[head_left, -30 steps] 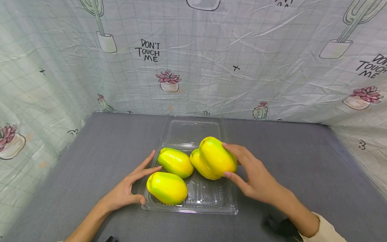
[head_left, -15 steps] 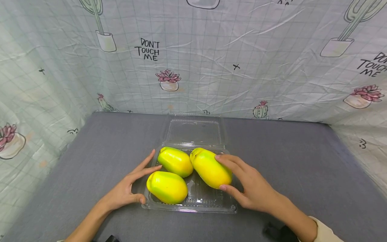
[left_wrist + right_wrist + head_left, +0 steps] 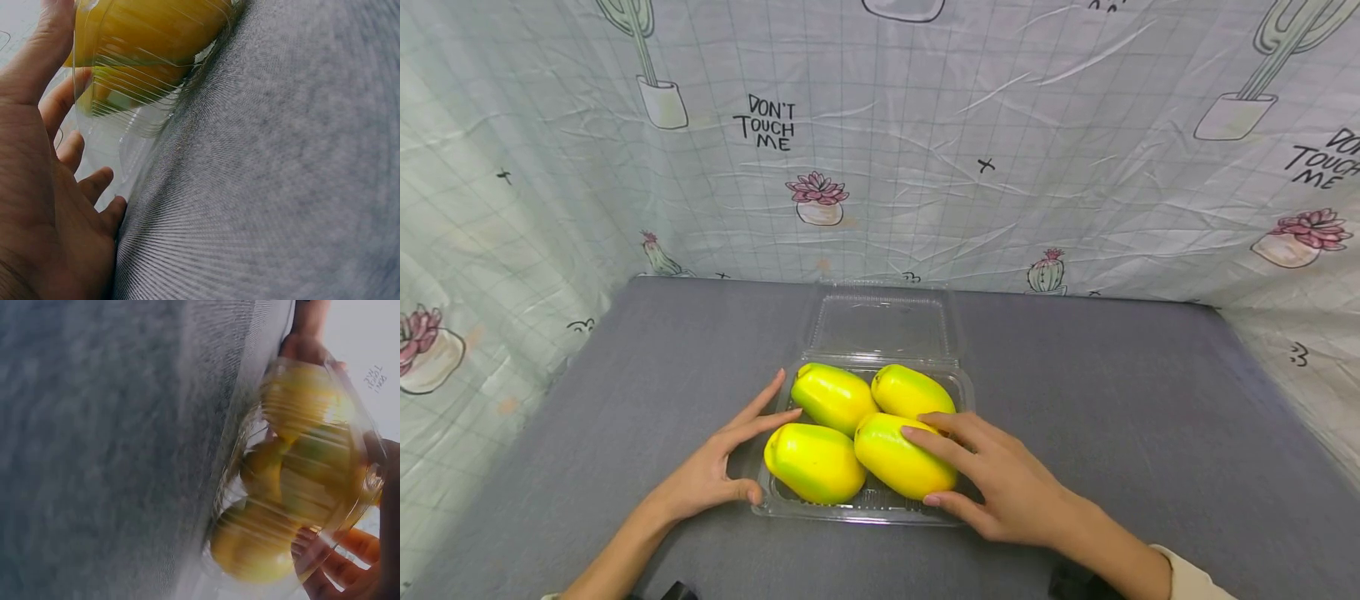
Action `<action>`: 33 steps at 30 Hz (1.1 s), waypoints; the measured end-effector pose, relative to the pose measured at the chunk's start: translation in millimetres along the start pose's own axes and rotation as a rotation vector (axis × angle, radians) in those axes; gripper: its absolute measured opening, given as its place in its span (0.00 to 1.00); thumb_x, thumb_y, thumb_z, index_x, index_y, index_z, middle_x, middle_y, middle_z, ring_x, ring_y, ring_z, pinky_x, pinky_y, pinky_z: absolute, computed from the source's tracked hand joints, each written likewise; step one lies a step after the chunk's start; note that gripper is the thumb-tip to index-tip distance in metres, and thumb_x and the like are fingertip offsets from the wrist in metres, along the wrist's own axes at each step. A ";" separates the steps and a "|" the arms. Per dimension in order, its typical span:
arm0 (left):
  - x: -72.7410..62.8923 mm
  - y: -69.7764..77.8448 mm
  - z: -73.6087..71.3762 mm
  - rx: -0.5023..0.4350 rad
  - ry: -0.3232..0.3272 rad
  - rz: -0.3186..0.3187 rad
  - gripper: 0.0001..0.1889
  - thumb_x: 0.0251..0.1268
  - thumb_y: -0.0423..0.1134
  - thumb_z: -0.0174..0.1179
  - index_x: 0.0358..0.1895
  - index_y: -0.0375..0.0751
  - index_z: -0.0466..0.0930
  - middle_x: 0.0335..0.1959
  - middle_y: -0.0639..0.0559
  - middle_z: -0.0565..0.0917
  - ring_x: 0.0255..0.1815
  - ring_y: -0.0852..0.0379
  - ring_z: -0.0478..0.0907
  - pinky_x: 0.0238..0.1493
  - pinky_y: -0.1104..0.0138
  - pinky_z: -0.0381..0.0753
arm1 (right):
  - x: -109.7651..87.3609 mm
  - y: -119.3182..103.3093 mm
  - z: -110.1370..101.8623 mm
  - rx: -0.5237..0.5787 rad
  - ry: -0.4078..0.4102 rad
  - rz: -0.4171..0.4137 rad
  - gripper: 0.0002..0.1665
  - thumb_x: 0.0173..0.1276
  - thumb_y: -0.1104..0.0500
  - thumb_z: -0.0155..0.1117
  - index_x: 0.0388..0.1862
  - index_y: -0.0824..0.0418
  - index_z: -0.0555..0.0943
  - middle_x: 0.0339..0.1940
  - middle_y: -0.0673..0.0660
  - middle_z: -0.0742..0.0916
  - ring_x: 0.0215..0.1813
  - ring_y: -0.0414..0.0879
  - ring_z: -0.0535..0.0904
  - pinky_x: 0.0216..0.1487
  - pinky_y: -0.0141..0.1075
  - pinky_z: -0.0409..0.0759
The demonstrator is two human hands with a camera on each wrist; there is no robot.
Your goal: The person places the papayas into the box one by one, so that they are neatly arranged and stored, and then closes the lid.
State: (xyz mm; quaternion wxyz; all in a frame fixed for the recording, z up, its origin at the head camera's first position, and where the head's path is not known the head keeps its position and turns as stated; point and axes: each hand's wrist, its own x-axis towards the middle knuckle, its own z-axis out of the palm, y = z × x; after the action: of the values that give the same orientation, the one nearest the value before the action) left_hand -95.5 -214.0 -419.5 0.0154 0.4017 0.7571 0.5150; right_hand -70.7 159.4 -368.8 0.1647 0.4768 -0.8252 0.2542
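Observation:
My right hand (image 3: pixel 1000 475) holds a yellow-green papaya-shaped fruit (image 3: pixel 901 462) by its right end, thumb at the near side and fingers over the top. It lies in the front right of a clear plastic clamshell box (image 3: pixel 880 515). Similar fruits fill the other corners: one front left (image 3: pixel 814 468), one back left (image 3: pixel 831 396) and one back right (image 3: pixel 910 390). At the box's left edge, my left hand (image 3: pixel 715 467) rests with fingers spread, thumb by the front corner. In the left wrist view, that hand (image 3: pixel 44 181) stands beside the clear wall, gripping nothing.
The box's lid (image 3: pixel 883 321) lies opened back on the grey cloth-covered table (image 3: pixel 1120 392). A printed curtain (image 3: pixel 917 167) hangs behind the table and at its sides. Dark objects (image 3: pixel 679 590) show at the front edge near the wrists.
My right hand has brought its fruit down and towards me, from over the back right fruit into the front right of the box. My left hand has stayed put.

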 end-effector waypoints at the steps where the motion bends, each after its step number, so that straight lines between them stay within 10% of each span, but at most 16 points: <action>1: 0.1 0.0 0.0 -0.001 0.000 -0.001 0.47 0.55 0.70 0.55 0.71 0.38 0.63 0.77 0.39 0.41 0.76 0.40 0.38 0.68 0.73 0.44 | 0.1 -0.5 0.8 -0.001 -0.003 -0.005 0.34 0.70 0.43 0.59 0.71 0.55 0.67 0.65 0.54 0.73 0.56 0.45 0.73 0.47 0.41 0.77; 33: -0.4 -3.9 0.6 -0.004 -0.002 -0.011 0.47 0.55 0.69 0.56 0.71 0.38 0.63 0.77 0.39 0.41 0.76 0.40 0.37 0.68 0.72 0.45 | -1.5 -13.0 2.6 0.017 -0.080 0.093 0.34 0.64 0.55 0.61 0.69 0.56 0.65 0.63 0.54 0.71 0.57 0.42 0.68 0.50 0.36 0.74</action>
State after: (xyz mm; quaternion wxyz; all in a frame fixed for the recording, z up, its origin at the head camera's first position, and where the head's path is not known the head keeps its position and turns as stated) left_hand -97.3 -214.4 -423.0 0.0197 0.3982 0.7582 0.5160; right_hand -58.7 153.5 -368.2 0.1158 0.4490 -0.8502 0.2493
